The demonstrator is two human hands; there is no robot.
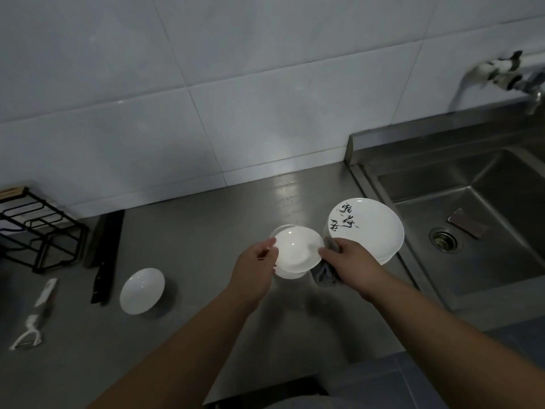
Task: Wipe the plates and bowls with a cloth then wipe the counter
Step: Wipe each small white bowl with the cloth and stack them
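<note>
My left hand (256, 270) grips the left rim of a small white bowl (298, 250), held tilted above another white bowl beneath it. My right hand (352, 261) holds a grey cloth (324, 273) against the bowl's right rim. Just behind my right hand, a stack of white plates (371, 228) with black brush lettering on the top one stands by the sink's edge. Another white bowl (142, 290) sits tilted on the steel counter (206, 231) to the left.
A steel sink (472, 219) with a drain lies to the right, taps on the wall above it. A black wire rack (38, 231) stands at far left. A dark knife (106, 255) and a white peeler (35, 317) lie on the counter's left part.
</note>
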